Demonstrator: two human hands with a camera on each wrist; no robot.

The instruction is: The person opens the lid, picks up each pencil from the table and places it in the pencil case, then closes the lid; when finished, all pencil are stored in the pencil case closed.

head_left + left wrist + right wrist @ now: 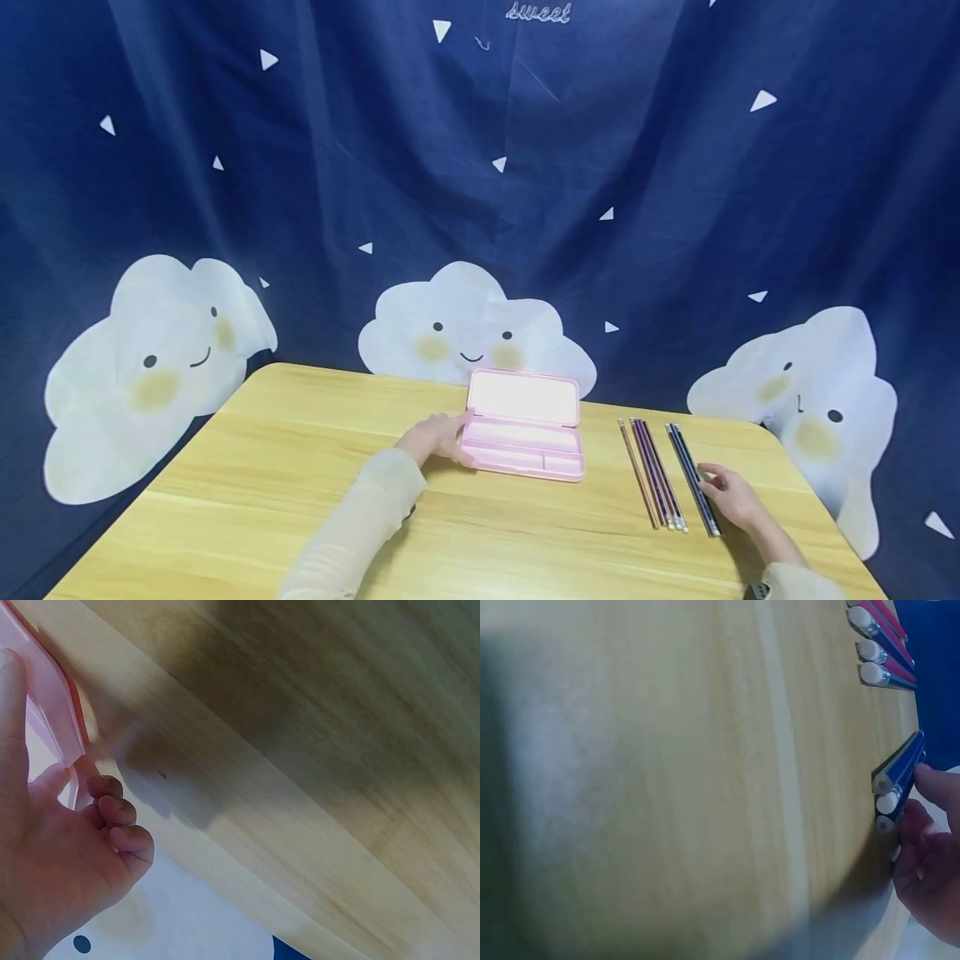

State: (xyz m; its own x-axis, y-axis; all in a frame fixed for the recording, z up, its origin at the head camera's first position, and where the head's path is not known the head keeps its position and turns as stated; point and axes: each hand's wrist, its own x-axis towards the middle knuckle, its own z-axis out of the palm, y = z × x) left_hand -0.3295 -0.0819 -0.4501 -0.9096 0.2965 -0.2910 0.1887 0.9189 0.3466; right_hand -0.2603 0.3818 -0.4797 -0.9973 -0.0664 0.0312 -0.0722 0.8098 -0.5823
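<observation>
The backdrop (420, 108) across the upper frame looks like cloth, smooth and softly creased, with a faint sheen along its folds. At centre, the open pencil case (521, 437) appears to be smooth, hard plastic with a slight gloss. The tabletop (517, 542) is wood or wood-look, smooth and streaked with grain, mildly shiny. Towards the right, the pencils (659, 475) have a slick painted finish; their white erasers (871, 673) look matt. The sleeve (352, 508) at lower left is soft, matt cloth.
</observation>
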